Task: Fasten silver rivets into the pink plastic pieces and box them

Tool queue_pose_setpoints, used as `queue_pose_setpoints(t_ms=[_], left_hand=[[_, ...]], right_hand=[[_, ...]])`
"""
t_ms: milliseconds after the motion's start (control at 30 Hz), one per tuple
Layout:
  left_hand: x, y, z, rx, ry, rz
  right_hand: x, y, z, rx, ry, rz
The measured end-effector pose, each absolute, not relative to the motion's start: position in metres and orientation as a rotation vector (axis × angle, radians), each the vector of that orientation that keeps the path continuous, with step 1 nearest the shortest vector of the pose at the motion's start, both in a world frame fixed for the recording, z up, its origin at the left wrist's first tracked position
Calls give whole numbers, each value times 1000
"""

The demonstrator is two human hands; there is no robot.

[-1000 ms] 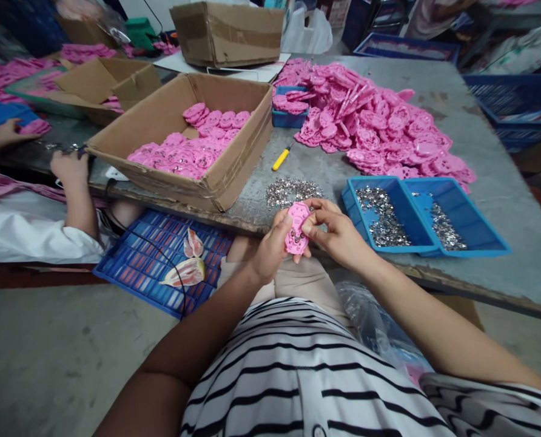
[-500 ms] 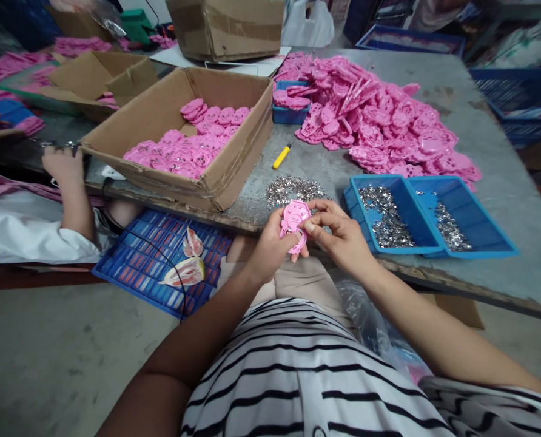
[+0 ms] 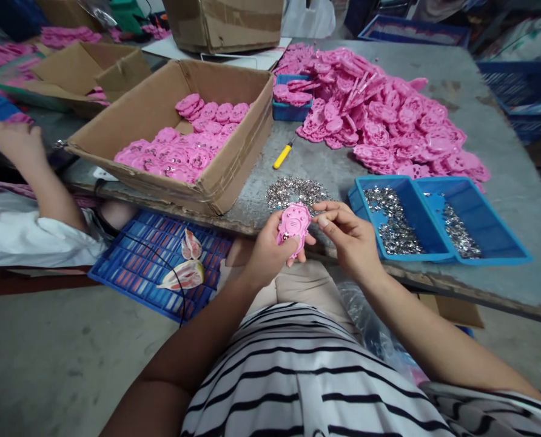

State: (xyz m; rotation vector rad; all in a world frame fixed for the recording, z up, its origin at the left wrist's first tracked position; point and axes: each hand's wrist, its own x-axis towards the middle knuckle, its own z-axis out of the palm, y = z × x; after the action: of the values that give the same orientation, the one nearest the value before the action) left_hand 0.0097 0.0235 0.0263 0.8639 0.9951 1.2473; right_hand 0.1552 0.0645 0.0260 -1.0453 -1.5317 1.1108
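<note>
My left hand (image 3: 270,247) is closed around a pink plastic part (image 3: 295,220), its thumb lying across the lower end where a small shiny spot shows. Just right of that part, my right hand (image 3: 350,238) has thumb and forefinger pinched together. Whatever sits in the pinch is too small to make out. Behind both hands a loose heap of small metal pieces (image 3: 293,192) lies on the table. Beside my right hand stand two blue bins, the nearer bin (image 3: 374,218) and the farther bin (image 3: 502,233), each with small metal pieces inside.
A cardboard box (image 3: 234,173) of pink parts stands at the left. Behind the metal heap lies a yellow-handled tool (image 3: 282,156). A large pile of pink parts (image 3: 384,115) covers the table's back. A co-worker's hand (image 3: 18,142) is at far left.
My right hand has drawn back a little to the right from the pink part, which stays in my left hand. The co-worker's arm has shifted left.
</note>
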Motion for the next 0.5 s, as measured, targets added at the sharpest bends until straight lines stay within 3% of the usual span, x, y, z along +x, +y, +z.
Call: queue_pose_setpoints(t_ms=[500], left_hand=[[2, 28, 25, 883, 1127, 1281]], right_hand=[[162, 69, 5, -1126, -1417, 1095]])
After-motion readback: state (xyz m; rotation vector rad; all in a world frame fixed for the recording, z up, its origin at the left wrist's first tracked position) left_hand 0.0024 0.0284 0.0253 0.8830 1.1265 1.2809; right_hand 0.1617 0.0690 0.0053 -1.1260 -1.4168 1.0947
